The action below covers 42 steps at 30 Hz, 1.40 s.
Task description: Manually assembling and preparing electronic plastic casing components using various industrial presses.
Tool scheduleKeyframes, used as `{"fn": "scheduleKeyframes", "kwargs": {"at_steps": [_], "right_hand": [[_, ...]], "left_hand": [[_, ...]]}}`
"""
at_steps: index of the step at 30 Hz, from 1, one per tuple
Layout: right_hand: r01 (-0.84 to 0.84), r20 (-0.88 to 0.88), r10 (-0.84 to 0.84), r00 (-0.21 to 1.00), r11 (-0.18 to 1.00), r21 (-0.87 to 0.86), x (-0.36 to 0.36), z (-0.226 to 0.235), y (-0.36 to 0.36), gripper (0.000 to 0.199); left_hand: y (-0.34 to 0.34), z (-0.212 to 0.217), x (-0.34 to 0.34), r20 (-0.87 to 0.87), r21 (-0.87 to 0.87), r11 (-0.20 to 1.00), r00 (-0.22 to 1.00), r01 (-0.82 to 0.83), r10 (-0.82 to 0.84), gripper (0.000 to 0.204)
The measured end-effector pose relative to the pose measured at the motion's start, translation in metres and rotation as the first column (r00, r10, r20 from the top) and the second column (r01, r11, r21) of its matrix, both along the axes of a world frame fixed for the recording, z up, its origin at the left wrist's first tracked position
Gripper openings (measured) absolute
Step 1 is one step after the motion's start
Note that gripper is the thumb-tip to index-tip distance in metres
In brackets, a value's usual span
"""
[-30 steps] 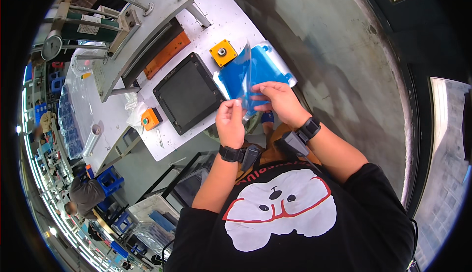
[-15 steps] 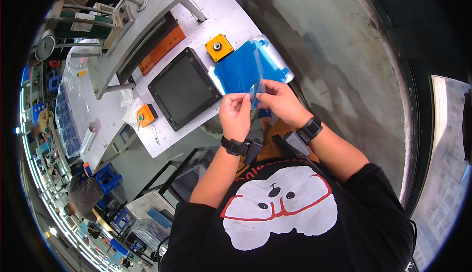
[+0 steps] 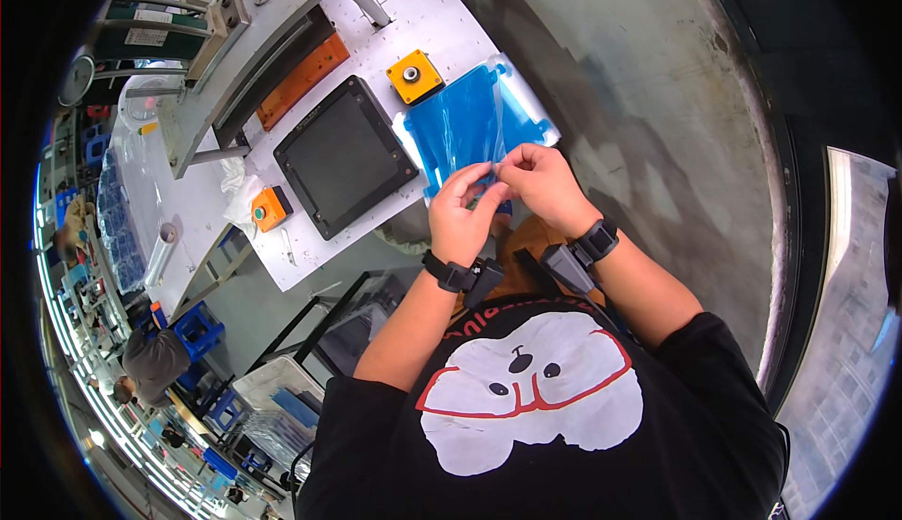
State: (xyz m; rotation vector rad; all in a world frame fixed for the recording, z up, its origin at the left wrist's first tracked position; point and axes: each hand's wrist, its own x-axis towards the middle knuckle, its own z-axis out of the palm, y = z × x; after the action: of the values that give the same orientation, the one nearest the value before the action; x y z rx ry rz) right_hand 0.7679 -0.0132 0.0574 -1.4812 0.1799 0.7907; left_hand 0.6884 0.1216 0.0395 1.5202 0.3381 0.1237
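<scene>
My left hand (image 3: 462, 212) and my right hand (image 3: 543, 182) are held close together above the near edge of a white work table (image 3: 442, 22). Both pinch a thin, clear blue film sheet (image 3: 492, 118) that stands up from their fingertips. Under it a stack of blue sheets (image 3: 451, 135) lies flat on the table's right end. Each wrist carries a black band with a small device.
A black square tray (image 3: 343, 155) sits left of the blue stack. Two orange boxes with buttons (image 3: 414, 76) (image 3: 266, 209) flank it. A metal machine frame (image 3: 254, 31) stands behind. Bins and blue stools crowd the floor at lower left.
My hands have drawn nearer to my body, and the blue film between them has been lifted up off the stack and stands more upright.
</scene>
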Motion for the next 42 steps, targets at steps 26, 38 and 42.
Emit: {"fn": "scheduleKeyframes", "kwargs": {"at_steps": [26, 38, 42], "right_hand": [[0.162, 0.051, -0.155, 0.987, 0.958, -0.235, 0.025, -0.072, -0.045, 0.018], [0.192, 0.428, 0.088, 0.9, 0.801, -0.568, 0.024, -0.094, -0.048, 0.021], [0.416, 0.666, 0.301, 0.683, 0.589, -0.693, 0.02, -0.069, -0.031, 0.035]], "left_hand": [[0.155, 0.036, 0.01, -0.176, 0.086, 0.872, 0.854, -0.483, 0.49, 0.02], [0.205, 0.142, -0.099, 0.078, 0.097, 0.664, 0.671, -0.741, 0.737, 0.013], [0.212, 0.172, -0.147, 0.222, 0.1, 0.565, 0.572, -0.819, 0.789, 0.01]]}}
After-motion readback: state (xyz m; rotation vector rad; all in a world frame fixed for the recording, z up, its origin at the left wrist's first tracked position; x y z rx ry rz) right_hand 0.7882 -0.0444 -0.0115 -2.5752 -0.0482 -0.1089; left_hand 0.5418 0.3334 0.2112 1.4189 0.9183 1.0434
